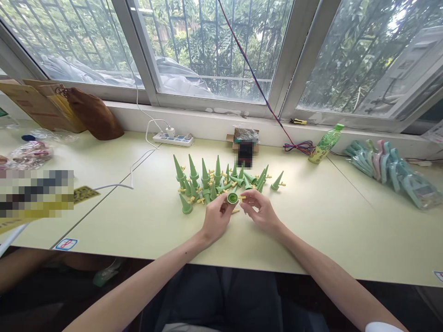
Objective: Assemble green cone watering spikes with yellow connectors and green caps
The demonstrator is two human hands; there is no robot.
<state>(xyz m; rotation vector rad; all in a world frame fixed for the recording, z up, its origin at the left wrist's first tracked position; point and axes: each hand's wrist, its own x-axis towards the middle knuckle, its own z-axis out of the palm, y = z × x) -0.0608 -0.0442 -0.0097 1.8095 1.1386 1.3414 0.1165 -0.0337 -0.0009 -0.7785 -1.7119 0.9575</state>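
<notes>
While both hands sit close together over the table (328, 221), left hand (216, 219) grips a green cone (232, 198) w/ fingertips, open round end facing up toward cam. Right hand (259, 210) is just beside it, fingers pinched on a small yellow piece (241, 197) that touches the cone's rim; can't tell if it's seated or only against it. Pile of green cones (207, 180) lies just beyond the knuckles, some upright, some tipped, yellow bits mixed in btwn them. One cone (277, 181) lies apart, past the right hand. Further out past the pile: small box (245, 140) against the wall, power strip (173, 138) beyond the left hand w/ white cable. Green bottle (326, 144) lies tilted far out to the right-hand side, bag of pastel clips (391, 168) beyond that. Brown pouch (93, 114) far off left-hand side.
</notes>
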